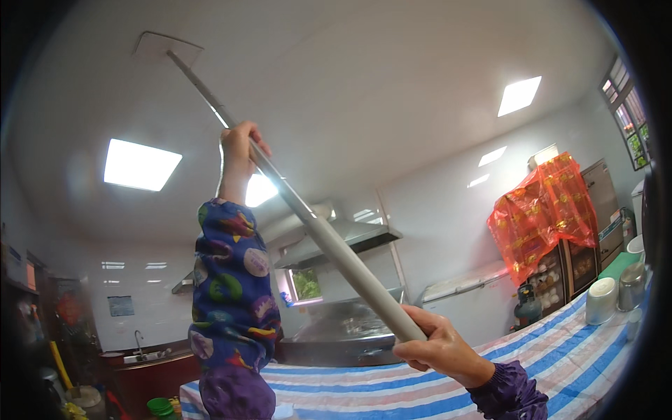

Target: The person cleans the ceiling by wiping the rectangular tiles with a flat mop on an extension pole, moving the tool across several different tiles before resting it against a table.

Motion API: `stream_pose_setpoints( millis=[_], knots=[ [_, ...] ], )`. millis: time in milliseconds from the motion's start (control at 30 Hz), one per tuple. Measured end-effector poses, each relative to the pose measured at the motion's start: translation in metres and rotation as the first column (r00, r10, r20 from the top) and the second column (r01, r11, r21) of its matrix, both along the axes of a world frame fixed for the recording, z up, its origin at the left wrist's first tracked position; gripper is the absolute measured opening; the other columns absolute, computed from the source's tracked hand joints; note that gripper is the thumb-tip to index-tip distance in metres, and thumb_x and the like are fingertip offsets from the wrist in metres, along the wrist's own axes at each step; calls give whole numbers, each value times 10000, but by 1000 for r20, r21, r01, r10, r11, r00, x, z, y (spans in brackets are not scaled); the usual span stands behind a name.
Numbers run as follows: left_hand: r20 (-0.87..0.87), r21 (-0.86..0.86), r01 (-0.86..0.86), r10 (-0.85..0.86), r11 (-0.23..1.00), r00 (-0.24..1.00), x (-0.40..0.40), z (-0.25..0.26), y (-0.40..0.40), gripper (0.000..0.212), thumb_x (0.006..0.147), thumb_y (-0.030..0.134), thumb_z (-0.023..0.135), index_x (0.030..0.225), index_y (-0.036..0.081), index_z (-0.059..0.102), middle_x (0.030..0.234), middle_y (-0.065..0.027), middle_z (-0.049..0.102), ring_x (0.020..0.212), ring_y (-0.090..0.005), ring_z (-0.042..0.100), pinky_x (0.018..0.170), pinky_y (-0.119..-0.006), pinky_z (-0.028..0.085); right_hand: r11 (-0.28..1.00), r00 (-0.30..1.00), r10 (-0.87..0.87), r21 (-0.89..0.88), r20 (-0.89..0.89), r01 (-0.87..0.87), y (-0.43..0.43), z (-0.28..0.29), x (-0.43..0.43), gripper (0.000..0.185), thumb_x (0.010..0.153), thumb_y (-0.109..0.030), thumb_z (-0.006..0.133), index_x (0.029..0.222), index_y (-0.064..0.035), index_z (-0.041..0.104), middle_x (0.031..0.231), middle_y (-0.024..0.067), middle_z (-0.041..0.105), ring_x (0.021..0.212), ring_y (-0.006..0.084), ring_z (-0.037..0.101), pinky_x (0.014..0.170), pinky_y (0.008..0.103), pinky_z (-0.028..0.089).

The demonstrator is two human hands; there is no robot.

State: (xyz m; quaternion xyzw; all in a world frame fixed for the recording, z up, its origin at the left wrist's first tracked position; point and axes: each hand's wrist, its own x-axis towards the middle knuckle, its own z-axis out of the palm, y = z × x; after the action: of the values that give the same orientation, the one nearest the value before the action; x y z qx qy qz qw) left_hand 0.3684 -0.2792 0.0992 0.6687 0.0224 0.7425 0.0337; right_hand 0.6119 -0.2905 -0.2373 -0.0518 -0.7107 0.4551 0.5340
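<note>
A long telescopic pole slants up from right to left across the view. Its thick, pale lower end is in the grip of my right hand. Higher up, my left hand is wrapped around the thinner metal section, with that arm raised in a patterned blue and purple sleeve cover. At the pole's far end a flat rectangular mop-like head appears to lie against the white ceiling. The covering of the head is pale and hard to make out.
A striped plastic sheet covers the table before me, with metal cups at its right. Ceiling light panels, a range hood, a chest freezer and a cabinet under red plastic film surround the space. A sink is at left.
</note>
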Motion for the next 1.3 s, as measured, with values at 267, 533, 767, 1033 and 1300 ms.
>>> stream_pose_setpoints(
  millis=[267,533,767,1033,1300],
  knots=[
    [-44,63,15,-12,998,999,183,-11,20,167,727,89,523,592,13,461,525,-86,443,356,-232,489,344,-356,407,993,977,-118,-42,-176,113,8,-42,125,613,730,28,611,1313,1,424,687,-2,490,508,60,432,429,202,321],
    [-42,159,-173,182,972,982,311,-10,32,145,676,73,504,555,16,447,469,-79,445,325,-223,490,286,-332,347,985,955,-171,-73,-244,158,16,-65,233,599,700,-4,620,1272,25,446,628,13,483,490,67,404,426,208,311],
    [-125,319,-119,166,940,978,427,-34,23,235,643,63,526,436,4,434,434,-39,437,350,-119,386,365,-304,309,965,893,-261,-85,-366,247,22,-96,291,573,695,15,614,1246,23,455,605,44,512,447,79,416,393,215,324],
    [-309,157,-270,306,950,900,431,-65,-6,318,750,90,551,878,-104,333,726,-181,498,534,-227,561,405,-342,467,986,931,-169,-56,-323,160,47,-107,282,459,703,65,563,1149,5,469,594,59,506,427,108,453,368,237,355],
    [-278,125,-376,396,918,875,328,-65,-18,370,719,133,617,922,-79,392,758,-86,491,664,-147,496,564,-297,438,946,944,-153,-234,292,226,30,-94,212,635,773,-338,667,1285,-57,420,1190,235,506,1056,297,548,882,437,445]
  ],
)
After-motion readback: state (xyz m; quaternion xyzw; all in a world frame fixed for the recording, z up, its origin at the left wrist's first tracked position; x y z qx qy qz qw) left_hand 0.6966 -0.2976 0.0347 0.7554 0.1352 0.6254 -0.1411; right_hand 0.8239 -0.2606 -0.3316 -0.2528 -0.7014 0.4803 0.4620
